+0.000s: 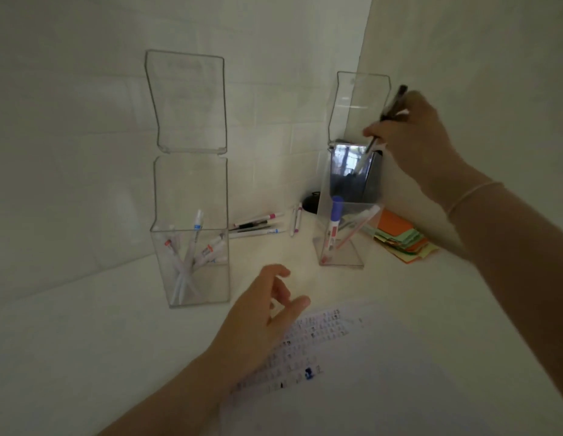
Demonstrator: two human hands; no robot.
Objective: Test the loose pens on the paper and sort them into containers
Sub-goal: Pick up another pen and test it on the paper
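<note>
Clear plastic makes up both tall bins, lids swung up against the wall, and that is where the trouble sits. In the head view the right hand (pixel 412 136) pinches a dark pen (pixel 388 116) between thumb and fingertips, its tip dipping into the mouth of the right bin (pixel 340 243). That bin looks narrow and tall, with a blue-capped marker (pixel 333 223) and a pink pen (pixel 357 229) leaning inside; a knock from the hand or wrist on its rim or raised lid would likely tip it toward the sticky notes (pixel 403 240) just beside it. Let go too early and the pen may glance off the rim and fall behind, into the dark corner.

The left hand (pixel 261 313) hovers with loosely curled fingers, holding nothing, over the top edge of the paper (pixel 400 357) with its test marks; I cannot tell whether it touches the sheet. Swung forward, it could strike the left bin (pixel 192 272), which holds several white pens.

Loose pens (pixel 261 225) lie on the table (pixel 85 309) between the bins, near the wall, and could easily be set rolling by a careless reach.
</note>
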